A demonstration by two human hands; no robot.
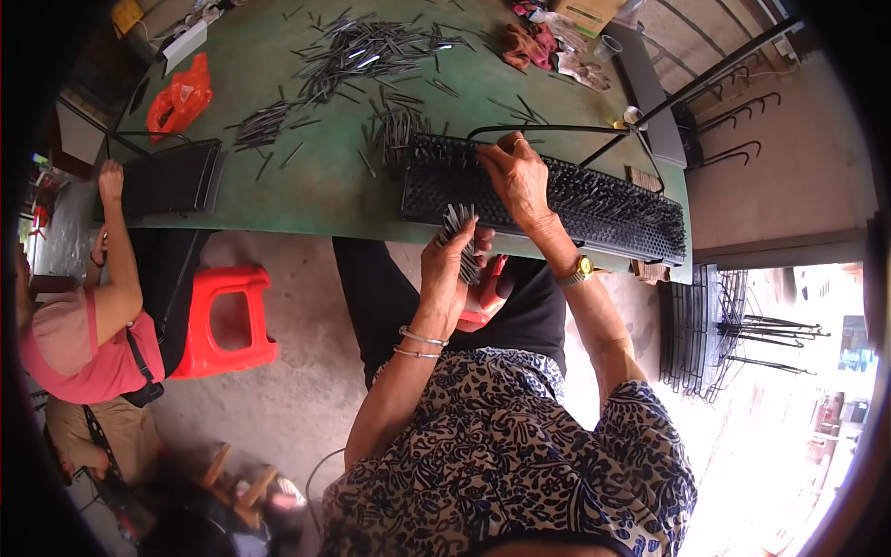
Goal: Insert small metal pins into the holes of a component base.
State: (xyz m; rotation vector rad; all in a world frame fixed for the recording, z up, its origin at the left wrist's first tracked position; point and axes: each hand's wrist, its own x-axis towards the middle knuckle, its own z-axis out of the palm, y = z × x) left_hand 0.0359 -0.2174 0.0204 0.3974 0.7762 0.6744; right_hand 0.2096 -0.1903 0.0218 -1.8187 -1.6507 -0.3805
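My left hand (444, 267) is closed around a bundle of thin grey metal pins (457, 221), their ends fanning up past the thumb. It is just in front of a long black perforated rack (436, 193) at the table's near edge. Short dark pins (617, 193) stand upright in many of the rack's holes, mostly toward the right. Over the rack's left part, my right hand (522, 184) is bent down with thumb and fingers pinched together. Whatever is between those fingertips is too small to make out.
The green table (278, 200) carries a large loose heap of pins (371, 56), smaller piles, a red plastic bag (182, 96) and crumpled cloths (534, 46). At left, a person in pink (102, 325) works beside another black rack (172, 181). A red stool (227, 320) is nearby; wire racks (705, 325) stand right.
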